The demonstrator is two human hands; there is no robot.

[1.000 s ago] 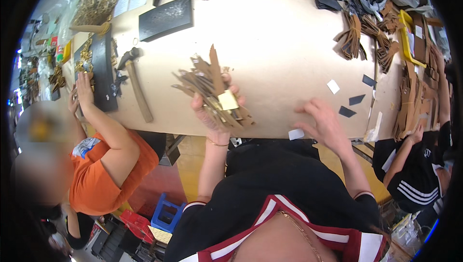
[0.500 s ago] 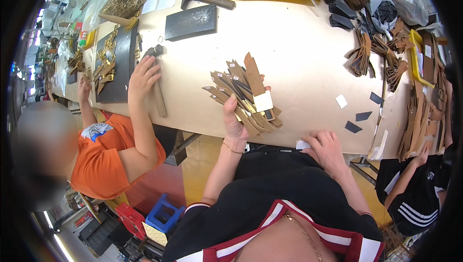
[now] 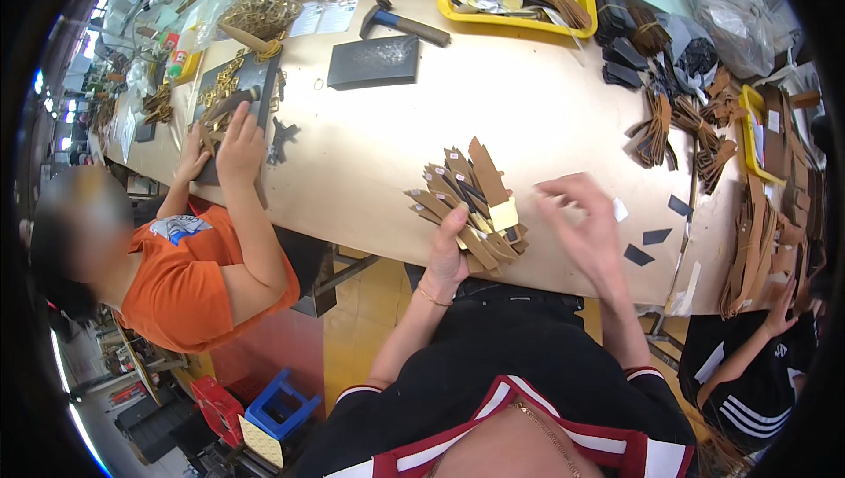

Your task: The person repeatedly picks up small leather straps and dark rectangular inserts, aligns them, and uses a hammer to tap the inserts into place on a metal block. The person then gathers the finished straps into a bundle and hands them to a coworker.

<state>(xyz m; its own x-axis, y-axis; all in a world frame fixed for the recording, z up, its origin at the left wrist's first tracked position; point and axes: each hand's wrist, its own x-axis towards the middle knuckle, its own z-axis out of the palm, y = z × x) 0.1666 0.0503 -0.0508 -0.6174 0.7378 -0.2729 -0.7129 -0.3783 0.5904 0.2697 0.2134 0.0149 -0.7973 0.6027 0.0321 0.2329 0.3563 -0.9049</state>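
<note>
Over the near edge of the table, my left hand (image 3: 449, 249) is closed around a fanned bundle of brown leather straps (image 3: 475, 205). Small white labels sit on several pointed ends, and some darker strips show among them. A pale yellow slip (image 3: 503, 214) lies against the front strap of the bundle. My right hand (image 3: 583, 221) hovers over the table to the right of the bundle, apart from it. Its fingers bend toward the straps but are smeared by motion, so whether they hold anything is unclear. A white paper piece (image 3: 620, 210) lies just behind that hand.
Dark leather offcuts (image 3: 656, 237) lie at right, near strap bundles (image 3: 656, 130) and long brown strips (image 3: 748, 249). Farther back are a black block (image 3: 373, 62), a hammer (image 3: 405, 25) and a yellow tray (image 3: 519, 23). A co-worker in orange (image 3: 207, 275) handles pieces at left.
My right hand has risen from the table edge toward the bundle; the white slip at its fingers no longer shows clearly. My left hand keeps the straps. The co-worker's hands have shifted onto the dark board.
</note>
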